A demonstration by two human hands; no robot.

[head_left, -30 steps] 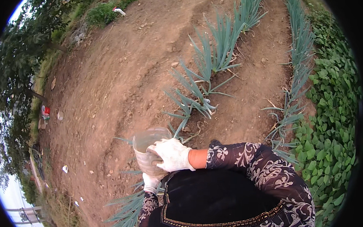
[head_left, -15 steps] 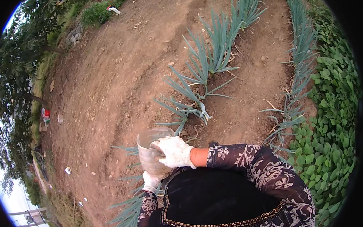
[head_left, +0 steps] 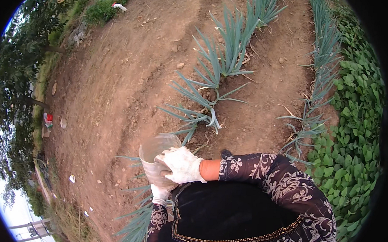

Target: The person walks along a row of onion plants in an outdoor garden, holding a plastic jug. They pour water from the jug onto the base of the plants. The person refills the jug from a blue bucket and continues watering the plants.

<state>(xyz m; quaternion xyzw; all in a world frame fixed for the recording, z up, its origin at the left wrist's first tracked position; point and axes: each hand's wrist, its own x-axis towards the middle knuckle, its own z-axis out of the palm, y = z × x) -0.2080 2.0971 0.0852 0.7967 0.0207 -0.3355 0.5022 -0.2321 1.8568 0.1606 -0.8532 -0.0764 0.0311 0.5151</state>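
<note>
A translucent plastic container (head_left: 149, 153), round and wide-mouthed like a cut-down jug, is held tilted in front of my body. My left hand (head_left: 160, 193), in a white knit glove, grips it low on the near side; the container hides most of those fingers. Across its mouth lies my right hand (head_left: 180, 165), also gloved in white, its fingers curled in at the opening. Whatever those fingers pinch is hidden, and the container's contents cannot be made out. Just beyond the container grow green onion plants (head_left: 194, 114) in a row.
A second onion row (head_left: 321, 79) runs along the right, bordered by dense leafy green plants (head_left: 355, 142). Bare brown soil (head_left: 112, 81) spreads to the left. A white pipe piece (head_left: 119, 6), a red item (head_left: 48, 118) and trees (head_left: 16, 81) stand at the far left side.
Both hands and the container have shifted slightly left in the view. The right hand stays at the container's mouth, and the left keeps its grip.
</note>
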